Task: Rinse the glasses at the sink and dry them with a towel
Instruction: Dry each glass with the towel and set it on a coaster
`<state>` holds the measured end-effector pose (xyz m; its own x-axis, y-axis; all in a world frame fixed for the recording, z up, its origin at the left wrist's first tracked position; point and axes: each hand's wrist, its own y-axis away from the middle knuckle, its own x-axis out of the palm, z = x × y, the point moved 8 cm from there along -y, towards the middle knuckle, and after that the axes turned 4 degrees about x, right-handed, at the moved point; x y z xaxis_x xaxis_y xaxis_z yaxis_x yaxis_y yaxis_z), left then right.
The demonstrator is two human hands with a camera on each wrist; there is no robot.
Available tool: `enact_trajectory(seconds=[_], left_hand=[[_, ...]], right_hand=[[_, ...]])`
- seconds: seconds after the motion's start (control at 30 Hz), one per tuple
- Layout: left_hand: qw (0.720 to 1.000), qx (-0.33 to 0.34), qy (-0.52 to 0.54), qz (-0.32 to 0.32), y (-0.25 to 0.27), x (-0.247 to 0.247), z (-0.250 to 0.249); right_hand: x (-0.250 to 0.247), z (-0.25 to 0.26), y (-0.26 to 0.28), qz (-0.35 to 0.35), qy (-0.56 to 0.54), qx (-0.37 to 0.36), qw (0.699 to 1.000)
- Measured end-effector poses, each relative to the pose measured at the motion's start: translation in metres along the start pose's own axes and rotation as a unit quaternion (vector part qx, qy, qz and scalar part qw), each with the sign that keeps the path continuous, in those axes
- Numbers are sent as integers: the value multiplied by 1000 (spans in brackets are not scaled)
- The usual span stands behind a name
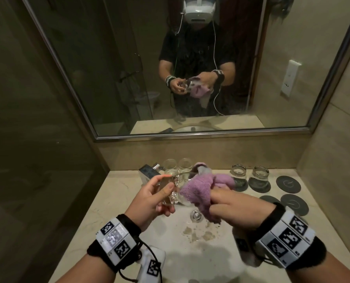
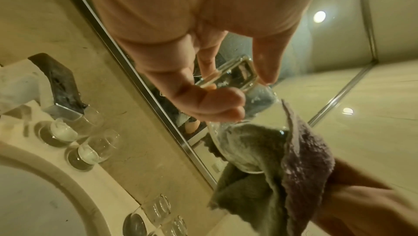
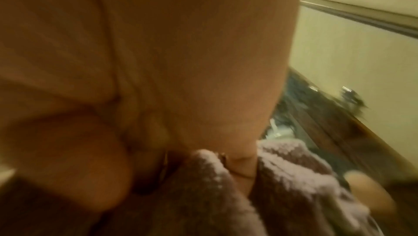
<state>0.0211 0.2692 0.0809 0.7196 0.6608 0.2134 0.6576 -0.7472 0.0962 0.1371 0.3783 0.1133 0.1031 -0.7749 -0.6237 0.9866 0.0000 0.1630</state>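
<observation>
Over the sink (image 1: 170, 248) my left hand (image 1: 161, 193) grips a clear glass (image 1: 176, 194) by its thick base, mouth turned to the right. My right hand (image 1: 233, 209) clutches a pink towel (image 1: 200, 188), part of which is stuffed into the glass mouth. From the left wrist view, the left hand (image 2: 217, 100) pinches the glass (image 2: 235, 77) at its base, and the towel (image 2: 300, 157) fills and wraps the rim, with the right hand (image 2: 361, 204) behind it. The right wrist view is blurred: the right hand (image 3: 135, 96) is bunched on the towel (image 3: 282, 177).
Two upright glasses (image 1: 178, 166) stand behind the hands beside the faucet (image 1: 149, 172). Two upturned glasses (image 1: 249, 174) sit on dark coasters at the right, next to three bare coasters (image 1: 288, 183). The drain (image 1: 195, 215) lies below the towel. A mirror (image 1: 190, 78) covers the back wall.
</observation>
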Motion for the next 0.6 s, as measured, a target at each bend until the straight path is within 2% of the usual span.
enact_trajectory(seconds=[0.1,0.3,0.47,0.53,0.6], left_hand=[[1000,-10,-11,7,1,1,1],[1000,-16,14,21,0,3,-1],[999,-14,33,34,-1,7,-2],[998,-12,35,42,-1,9,-3],[998,-7,38,47,0,10,-5]], right_hand=[[-7,-3,-5,-33,231,-18,972],[-31,1,-7,-170,320,-71,930],[-42,19,12,-327,247,-155,899],[-44,12,15,-333,166,-177,911],[-44,1,15,-311,24,-194,930]])
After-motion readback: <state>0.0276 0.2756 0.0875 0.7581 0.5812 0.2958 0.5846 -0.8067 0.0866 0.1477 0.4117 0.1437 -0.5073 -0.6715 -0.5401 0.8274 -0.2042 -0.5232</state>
